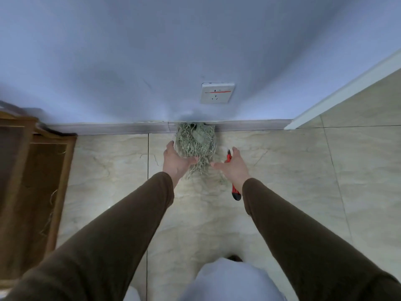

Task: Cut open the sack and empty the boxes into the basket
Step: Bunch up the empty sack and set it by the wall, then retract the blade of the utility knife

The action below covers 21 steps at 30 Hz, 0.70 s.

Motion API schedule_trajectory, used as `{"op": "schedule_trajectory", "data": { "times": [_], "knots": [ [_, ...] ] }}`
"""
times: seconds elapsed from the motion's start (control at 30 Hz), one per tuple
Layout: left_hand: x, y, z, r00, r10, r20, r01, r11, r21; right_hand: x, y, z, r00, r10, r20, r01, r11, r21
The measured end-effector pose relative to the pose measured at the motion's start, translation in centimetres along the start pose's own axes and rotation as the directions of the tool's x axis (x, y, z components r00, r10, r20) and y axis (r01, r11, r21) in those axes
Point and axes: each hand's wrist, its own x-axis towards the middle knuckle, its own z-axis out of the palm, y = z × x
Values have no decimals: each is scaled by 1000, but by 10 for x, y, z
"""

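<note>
Both my arms reach straight out toward twelve o'clock in brown sleeves, down over the pale tiled floor [104,170]. My left hand [175,160] is spread wide, palm turned inward, fingers pointing up toward the wall, and its inner edge and thumb touch the left side of a greenish, frayed bundle [196,141] that looks like torn sack fibre; I cannot tell whether it is the whole sack or only scraps of it. My right hand [231,164] is also spread wide, palm inward, thumb pointing toward the bundle at nine o'clock, close beside its lower strands but holding nothing. The bundle lies on the floor at twelve o'clock from my hands, pushed up against the grey skirting board [108,128], just below a white wall socket [217,93]. A red utility knife [235,190] lies on the floor under my right wrist; its middle is hidden by the hand and sleeve, so only the tip near my fingers and the butt by my cuff show. At nine o'clock a wooden-framed piece [32,170] is cut off by the frame edge and I cannot make out what it is; loose strands cling to it. No boxes or basket can be made out. At six o'clock a pale blurred shape, probably my knee, blocks the floor.
</note>
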Motion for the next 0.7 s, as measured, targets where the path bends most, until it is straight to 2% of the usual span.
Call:
{"op": "schedule_trajectory", "data": {
  "times": [0.17,0.3,0.4,0.53,0.7],
  "knots": [
    [-94,42,-35,997,-60,55,59,998,14,-96,-47,-22,998,52,-45,-48,996,81],
    [-186,92,-76,974,-99,203,116,991,-73,-181,-121,-29,987,149,-60,-118,929,351],
    [-255,136,-116,961,-67,269,103,988,-120,-247,-179,-38,984,172,-46,-129,866,483],
    [-345,191,-183,924,4,384,65,984,-166,-345,-253,-50,995,103,-16,-71,787,613],
    [-437,233,-264,880,112,462,-75,992,-97,-454,-324,-64,988,-41,-148,125,774,621]
  ]
}}
